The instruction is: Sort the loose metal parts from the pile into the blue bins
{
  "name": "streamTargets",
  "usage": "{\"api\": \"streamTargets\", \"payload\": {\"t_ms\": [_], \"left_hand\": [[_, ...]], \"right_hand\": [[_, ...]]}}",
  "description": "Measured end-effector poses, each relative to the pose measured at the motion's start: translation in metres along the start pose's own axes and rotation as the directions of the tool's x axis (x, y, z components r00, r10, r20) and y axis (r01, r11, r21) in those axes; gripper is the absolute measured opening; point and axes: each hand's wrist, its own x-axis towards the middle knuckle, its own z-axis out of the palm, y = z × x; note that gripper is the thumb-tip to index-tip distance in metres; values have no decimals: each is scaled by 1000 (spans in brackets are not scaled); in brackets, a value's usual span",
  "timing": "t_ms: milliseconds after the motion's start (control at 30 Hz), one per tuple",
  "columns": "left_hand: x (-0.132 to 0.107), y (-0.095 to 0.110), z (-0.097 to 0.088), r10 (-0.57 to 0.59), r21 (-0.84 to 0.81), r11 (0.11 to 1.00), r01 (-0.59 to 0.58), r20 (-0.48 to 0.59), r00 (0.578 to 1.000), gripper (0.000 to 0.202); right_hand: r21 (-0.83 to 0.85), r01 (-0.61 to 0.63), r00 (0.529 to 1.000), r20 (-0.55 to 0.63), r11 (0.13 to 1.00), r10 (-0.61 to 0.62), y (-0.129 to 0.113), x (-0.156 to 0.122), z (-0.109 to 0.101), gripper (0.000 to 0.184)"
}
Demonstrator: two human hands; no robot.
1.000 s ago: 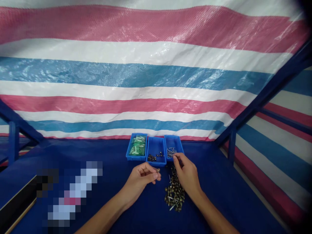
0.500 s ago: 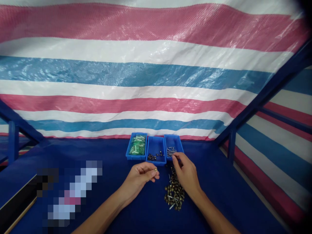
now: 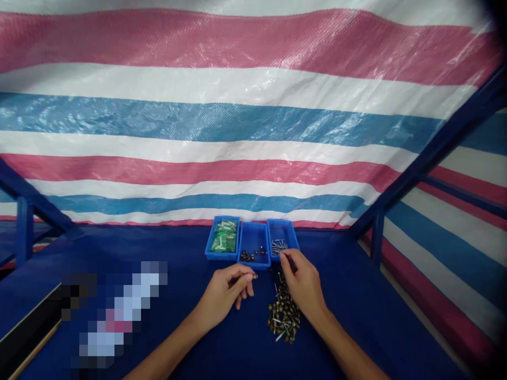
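Observation:
My left hand (image 3: 227,293) pinches a small brass-coloured piece (image 3: 255,275) between thumb and forefinger, just in front of the middle blue bin (image 3: 254,232). My right hand (image 3: 303,282) is closed in a pinch at the front edge of the right blue bin (image 3: 282,229), which holds silver screws (image 3: 278,246); what its fingertips hold is too small to make out. A heap of mixed brass and silver screws (image 3: 284,314) lies on the blue table cloth (image 3: 178,316) between my wrists. The middle bin holds a few dark pieces (image 3: 247,256).
A left blue bin (image 3: 224,237) holds green plastic parts. A striped pink, white and blue tarp (image 3: 237,116) hangs behind the table. Blue metal frame bars (image 3: 423,158) rise at right and left. A blurred-out object (image 3: 114,311) lies at the left.
My left hand has turned slightly and its lower fingers have uncurled, still pinching the brass piece. My right hand has barely shifted at the right bin's edge.

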Motion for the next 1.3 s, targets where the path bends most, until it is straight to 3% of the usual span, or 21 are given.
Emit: {"api": "streamTargets", "payload": {"t_ms": [133,367,533,633,767,833,933,967,1100,1200,1300], "left_hand": [[-1,-3,-5,167,316,942,-114,-145,975,28],[0,3,-12,323,428,891,-151,-366,872,21],[3,0,-13,365,486,856,-173,-333,869,16],[8,-4,-12,363,520,838,-167,-302,882,17],[7,-5,-18,366,595,797,-108,-332,869,23],[4,-3,-25,402,718,695,-50,-330,854,28],[1,0,-36,439,925,378,38,-215,872,32],[0,3,-40,426,944,327,53,-197,883,32],[1,20,-57,370,961,252,115,-206,906,38],[1,39,-71,172,973,115,200,-217,961,36],[-1,53,-84,14,975,80,207,-209,978,33]], "right_hand": [[-57,-9,999,38,998,11,0,-1,0,38],[-164,30,991,135,986,-8,7,-4,4,35],[-300,112,972,229,947,-42,11,-5,7,22],[-381,153,940,340,912,-16,10,-5,8,18],[-419,152,916,400,895,32,4,-5,6,17],[-429,141,905,422,892,59,1,-4,4,15],[-432,138,894,442,891,76,-1,-3,2,12],[-429,137,893,444,893,76,-1,-3,2,12],[-423,123,896,437,898,83,1,-1,2,11],[-420,119,899,431,900,82,1,-1,2,9],[-408,118,900,428,905,76,1,-1,1,7]]}}
